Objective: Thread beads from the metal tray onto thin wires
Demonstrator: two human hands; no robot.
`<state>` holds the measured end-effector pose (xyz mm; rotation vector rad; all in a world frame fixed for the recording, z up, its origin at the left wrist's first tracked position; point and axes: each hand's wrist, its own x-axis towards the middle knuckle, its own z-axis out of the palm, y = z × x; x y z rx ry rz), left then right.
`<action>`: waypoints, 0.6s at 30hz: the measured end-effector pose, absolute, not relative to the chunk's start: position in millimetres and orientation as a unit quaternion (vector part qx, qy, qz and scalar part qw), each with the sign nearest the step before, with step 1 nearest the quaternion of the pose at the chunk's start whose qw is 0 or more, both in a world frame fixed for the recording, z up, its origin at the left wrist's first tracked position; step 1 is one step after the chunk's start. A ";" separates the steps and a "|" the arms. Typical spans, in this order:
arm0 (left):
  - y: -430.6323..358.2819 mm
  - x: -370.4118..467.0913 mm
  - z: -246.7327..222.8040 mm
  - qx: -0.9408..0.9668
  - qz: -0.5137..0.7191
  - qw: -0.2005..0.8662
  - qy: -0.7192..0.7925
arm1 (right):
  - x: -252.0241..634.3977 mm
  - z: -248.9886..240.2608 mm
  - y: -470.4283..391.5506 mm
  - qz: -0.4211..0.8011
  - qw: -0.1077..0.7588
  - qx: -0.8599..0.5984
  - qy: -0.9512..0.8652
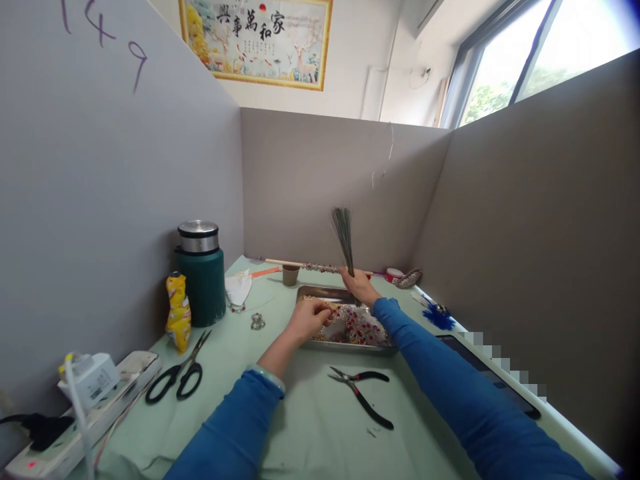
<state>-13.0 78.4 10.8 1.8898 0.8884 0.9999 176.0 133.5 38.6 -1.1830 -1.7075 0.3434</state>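
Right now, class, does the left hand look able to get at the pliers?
Probably yes: the pliers lie close by, just in front of the metal tray, whose low rim alone seems to separate them from the left hand.

Dark green flask (203, 287), yellow packet (178, 315) just beside it, white power strip (103, 410), gold-framed picture (256, 45)

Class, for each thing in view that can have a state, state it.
Scissors: slightly open
Pliers: open
Green flask: upright, lid on
Yellow container: upright
Power strip: occupied, red light lit
Metal tray: uncovered, holding beads
Wire bundle: pointing up, in right hand
Left hand: bent over tray, grip unclear
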 end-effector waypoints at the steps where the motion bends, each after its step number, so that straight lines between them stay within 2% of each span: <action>1: 80.8 -14.1 12.3 0.734 0.397 0.426 0.349 | 174.8 39.9 137.6 0.123 0.477 -0.496 -0.715; 3: 88.3 -19.0 16.8 0.697 0.427 0.447 0.363 | 173.8 38.1 146.2 0.090 0.426 -0.515 -0.739; 8: 120.2 -41.2 25.1 0.492 0.569 0.424 0.503 | 173.3 9.5 155.3 0.080 0.322 -0.546 -0.769; 12: 143.2 -51.5 18.5 0.419 0.539 0.467 0.562 | 173.5 -4.0 152.1 0.054 0.222 -0.559 -0.797; 18: 145.2 -53.6 16.7 0.454 0.464 0.508 0.566 | 177.5 3.6 149.2 0.025 0.167 -0.531 -0.830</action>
